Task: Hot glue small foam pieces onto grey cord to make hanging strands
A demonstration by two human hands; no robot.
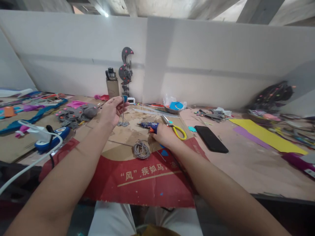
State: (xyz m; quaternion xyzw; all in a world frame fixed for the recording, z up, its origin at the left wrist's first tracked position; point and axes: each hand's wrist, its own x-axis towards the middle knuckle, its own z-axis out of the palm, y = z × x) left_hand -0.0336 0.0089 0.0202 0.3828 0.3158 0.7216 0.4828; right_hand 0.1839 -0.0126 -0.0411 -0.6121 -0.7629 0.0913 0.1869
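My left hand [113, 110] is raised over the table, its fingers pinched on a small dark blue piece [125, 98] with grey cord [123, 111] hanging from it. My right hand [164, 133] is wrapped round a blue glue gun [150, 125] with an orange trigger, its nozzle pointing left. Scissors with yellow handles [179, 132] lie just beyond my right hand. Nearer to me, a coil of grey cord [141, 150] rests on the red and brown cardboard [142, 183]. Part of the glue gun is hidden by my right hand.
A black phone [211, 139] and yellow sheet [265, 134] lie to the right. Leftward are a blue power strip [52, 139] with a white cable and a grey yarn pile [77, 114]. A bottle [112, 86] stands by the wall, beside a hanging grey decoration [126, 70].
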